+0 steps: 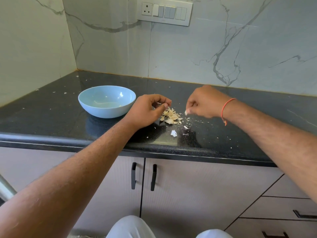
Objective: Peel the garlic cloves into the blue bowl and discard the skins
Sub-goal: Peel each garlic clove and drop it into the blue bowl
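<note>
A light blue bowl stands on the black countertop, left of my hands; a pale clove or two lies at its bottom. A small pile of garlic cloves and skins lies between my hands. My left hand hovers at the pile's left edge, fingers curled, thumb and fingertips pinching something small and pale that I cannot make out. My right hand, with a red thread on the wrist, is curled just right of the pile and pinches a white scrap of skin.
Loose white skin flakes are scattered over the counter, mostly in front of and right of the pile. A marble wall with a switch panel rises behind. Cabinet doors with black handles hang below the counter edge.
</note>
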{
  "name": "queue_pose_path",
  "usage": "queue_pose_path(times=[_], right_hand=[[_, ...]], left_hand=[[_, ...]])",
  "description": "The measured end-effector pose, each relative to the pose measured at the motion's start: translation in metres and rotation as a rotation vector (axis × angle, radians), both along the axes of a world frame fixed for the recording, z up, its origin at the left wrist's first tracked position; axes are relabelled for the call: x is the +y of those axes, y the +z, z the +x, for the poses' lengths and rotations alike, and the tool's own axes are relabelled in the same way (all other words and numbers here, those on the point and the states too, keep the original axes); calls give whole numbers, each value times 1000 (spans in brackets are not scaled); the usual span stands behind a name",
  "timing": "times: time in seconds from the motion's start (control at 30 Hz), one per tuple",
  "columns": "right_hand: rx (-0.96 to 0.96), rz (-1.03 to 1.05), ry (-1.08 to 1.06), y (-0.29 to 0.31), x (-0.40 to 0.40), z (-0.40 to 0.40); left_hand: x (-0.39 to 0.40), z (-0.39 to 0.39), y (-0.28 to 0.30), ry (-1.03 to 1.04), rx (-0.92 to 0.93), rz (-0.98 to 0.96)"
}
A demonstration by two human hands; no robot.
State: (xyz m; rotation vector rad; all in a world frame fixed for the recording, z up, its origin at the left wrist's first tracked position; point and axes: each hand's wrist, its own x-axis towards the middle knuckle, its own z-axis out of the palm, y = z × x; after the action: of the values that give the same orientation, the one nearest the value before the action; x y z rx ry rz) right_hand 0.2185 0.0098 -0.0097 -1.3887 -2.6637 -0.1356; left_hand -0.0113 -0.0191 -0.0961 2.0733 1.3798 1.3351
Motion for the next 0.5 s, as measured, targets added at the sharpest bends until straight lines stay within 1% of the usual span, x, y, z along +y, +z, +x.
queue_pose_path(times=[0.03,0.07,0.17,0.2,0.27,0.3,0.4,0.43,0.5], right_hand=[[52,34,3,1,1,3],[60,52,8,-2,1,4],[-99,55,39,-18,-6,2],[-89,60,31,-15,-7,2],[7,110,19,-8,-5,5],[21,137,28,-7,-5,5],[-135,109,83,-15,-11,-3],[-130,99,85,-13,-11,-4],[-57,118,61,-10,-7,-3]], left_hand=[[0,0,0,3,-2,3],[1,0,0,7,1,6],[0,0,0,10,12,-4],[0,1,0,11,8,-2],[-1,1,1,14,14,12],[-1,1,1,19,19,20],[-2,1,1,30,25,23],[-2,2,1,36,24,26],[-1,1,0,39,28,30]])
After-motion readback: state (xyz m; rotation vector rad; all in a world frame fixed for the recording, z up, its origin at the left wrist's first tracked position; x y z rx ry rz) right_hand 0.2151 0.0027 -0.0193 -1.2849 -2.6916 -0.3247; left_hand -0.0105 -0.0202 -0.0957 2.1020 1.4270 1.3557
